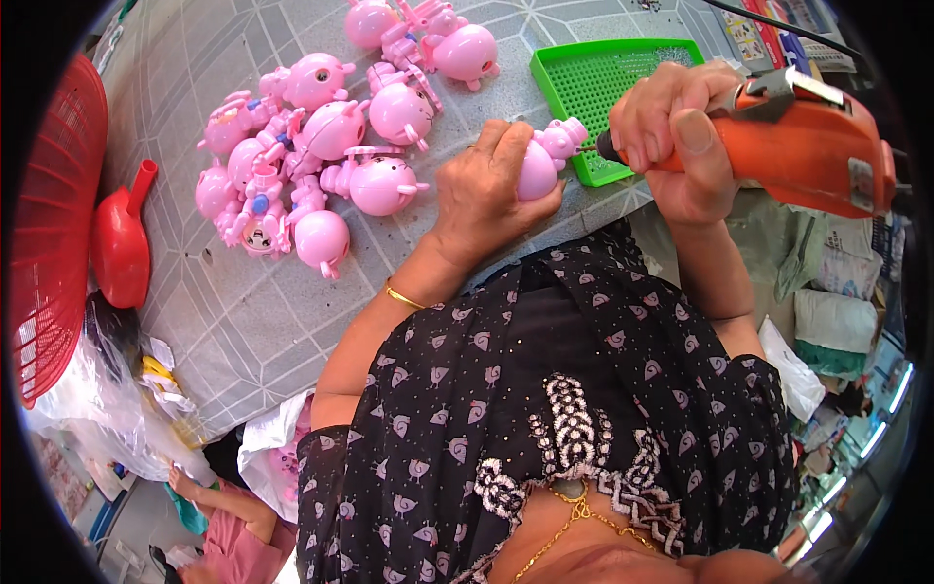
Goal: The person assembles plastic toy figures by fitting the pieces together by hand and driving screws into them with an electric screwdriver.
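Observation:
My left hand (493,190) is closed around a pink plastic toy (541,167), with the toy's small knobbed end sticking out to the right. Wrapped around an orange electric screwdriver (793,156), my right hand (681,136) keeps the tool level. The screwdriver's black nose and thin bit point left at the toy's knobbed end; whether the bit touches a screw I cannot tell. Left of my left hand lies a loose pile of similar pink toys (336,129), round-bodied, some with drawn faces and blue parts.
A green perforated tray (553,83) holding small metal pieces sits behind my right hand. Red baskets (63,224) and a red scoop (122,248) are at the left edge. A dark cable (778,26) runs at the far right. Another person (238,526) is at lower left.

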Demonstrator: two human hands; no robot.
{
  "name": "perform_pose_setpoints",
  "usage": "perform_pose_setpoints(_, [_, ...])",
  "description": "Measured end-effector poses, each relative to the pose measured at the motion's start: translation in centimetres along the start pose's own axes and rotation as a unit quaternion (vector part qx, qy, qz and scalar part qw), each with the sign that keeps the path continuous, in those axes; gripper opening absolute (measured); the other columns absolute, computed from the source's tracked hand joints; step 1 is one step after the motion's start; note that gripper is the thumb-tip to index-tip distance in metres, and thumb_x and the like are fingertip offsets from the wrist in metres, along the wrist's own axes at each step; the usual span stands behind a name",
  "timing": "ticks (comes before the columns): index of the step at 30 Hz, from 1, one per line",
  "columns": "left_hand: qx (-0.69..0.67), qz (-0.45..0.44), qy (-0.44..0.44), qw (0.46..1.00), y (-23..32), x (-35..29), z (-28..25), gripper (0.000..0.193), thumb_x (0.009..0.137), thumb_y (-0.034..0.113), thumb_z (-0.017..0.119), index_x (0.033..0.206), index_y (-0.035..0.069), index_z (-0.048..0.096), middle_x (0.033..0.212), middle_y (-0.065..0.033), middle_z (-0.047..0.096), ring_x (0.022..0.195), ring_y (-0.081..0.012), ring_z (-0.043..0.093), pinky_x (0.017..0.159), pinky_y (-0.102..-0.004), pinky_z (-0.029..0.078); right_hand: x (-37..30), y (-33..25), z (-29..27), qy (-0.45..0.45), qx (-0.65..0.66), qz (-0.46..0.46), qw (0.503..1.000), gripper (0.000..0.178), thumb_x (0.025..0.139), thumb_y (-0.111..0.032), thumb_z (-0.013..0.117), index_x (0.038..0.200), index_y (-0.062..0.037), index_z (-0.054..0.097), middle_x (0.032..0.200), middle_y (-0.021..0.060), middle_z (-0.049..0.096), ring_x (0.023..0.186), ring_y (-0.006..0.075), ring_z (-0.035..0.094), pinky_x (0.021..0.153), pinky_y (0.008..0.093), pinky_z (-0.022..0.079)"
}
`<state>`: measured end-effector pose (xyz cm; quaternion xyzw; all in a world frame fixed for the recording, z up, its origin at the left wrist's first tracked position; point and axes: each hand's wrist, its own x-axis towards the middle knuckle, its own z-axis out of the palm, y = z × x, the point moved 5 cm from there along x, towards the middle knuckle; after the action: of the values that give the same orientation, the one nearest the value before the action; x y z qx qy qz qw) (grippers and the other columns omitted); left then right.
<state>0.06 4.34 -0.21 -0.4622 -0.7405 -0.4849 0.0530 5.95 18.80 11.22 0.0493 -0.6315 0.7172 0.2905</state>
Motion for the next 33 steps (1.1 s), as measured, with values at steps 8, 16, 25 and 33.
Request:
perform_pose_setpoints(8, [0.027,-0.006,0.001,1.0,-0.8,-0.3,0.3,0.051,0.07,0.028,0.083,0.11,0.006,0.06,0.095,-0.012,0.062,0.068,-0.032,0.067,0.059,-0.0433,0.055,-1.3,1.4,0.3,-0.094,-0.097,-0.052,0.989,0.031,0.097,-0.025,0.071,0.088,-0.0083,0.047,0.069,0.0045,0.049,0.055,0.0147,0.047,0.055,0.0322,0.045])
perform_pose_setpoints(16, [-0.032,-0.062,0.049,0.996,-3.2,-0.3,0.2,0.051,0.068,0.028,0.086,0.11,0.008,0.064,0.099,-0.0117,0.063,0.073,-0.0321,0.067,0.065,-0.0407,0.057,2.6,1.8,-5.1,0.119,-0.03,-0.028,0.992,0.017,0.101,-0.018,0.064,0.096,-0.0068,0.052,0.075,0.002,0.052,0.062,0.0126,0.051,0.065,0.0323,0.047])
perform_pose_setpoints(25, [-0.671,-0.348,-0.057,0.652,-5.3,-0.1,0.5,0.046,0.096,0.046,0.059,0.118,0.005,0.064,0.09,-0.0087,0.069,0.061,-0.0168,0.061,0.045,-0.0276,0.043,0.9,3.5,-9.8,0.16,-0.158,-0.042,0.973,0.048,0.093,-0.015,0.072,0.132,0.0015,0.05,0.108,0.0078,0.064,0.096,0.0142,0.063,0.088,0.0312,0.049])
perform_pose_setpoints(33, [-0.749,-0.351,-0.093,0.554,-4.3,0.4,0.6,0.054,0.096,0.053,0.057,0.12,0.005,0.064,0.09,-0.0118,0.07,0.061,-0.0206,0.064,0.039,-0.0283,0.041,-3.1,1.8,-2.8,-0.005,-0.34,-0.105,0.935,0.044,0.098,-0.016,0.062,0.14,-0.0025,0.054,0.129,0.0087,0.062,0.114,0.0184,0.059,0.1,0.0344,0.044])
